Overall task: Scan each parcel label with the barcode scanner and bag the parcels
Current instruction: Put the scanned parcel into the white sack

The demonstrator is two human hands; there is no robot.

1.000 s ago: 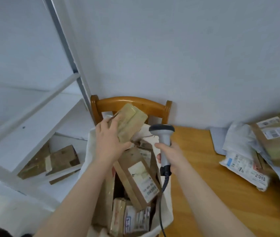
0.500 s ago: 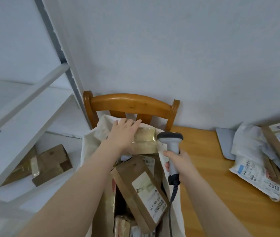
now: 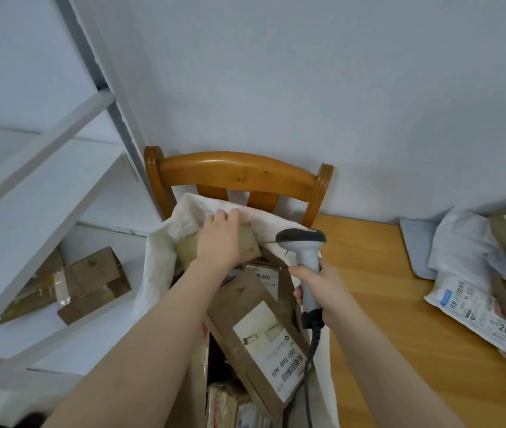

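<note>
Now the left hand point(image 3: 219, 239) is holding a small box point(image 3: 249, 244) at the back of the white bag point(image 3: 159, 257), which is sitting on the chair point(image 3: 236, 173). The hand is lying on top of the box, palm down, and its fingers point(image 3: 227, 215) are bending over the far edge. The box is looking light and stiff. It is brown card with shiny tape that may be a bit slippery, so gripping two edges is probably safest.

The right hand point(image 3: 322, 287) is wrapping round the handle of the scanner point(image 3: 302, 242), holding it upright just beside the bag. A long box point(image 3: 254, 322) with a label is leaning in the bag under the left arm. More parcels point(image 3: 474, 298) are waiting on the tabletop point(image 3: 384, 319), well off to the right.
</note>
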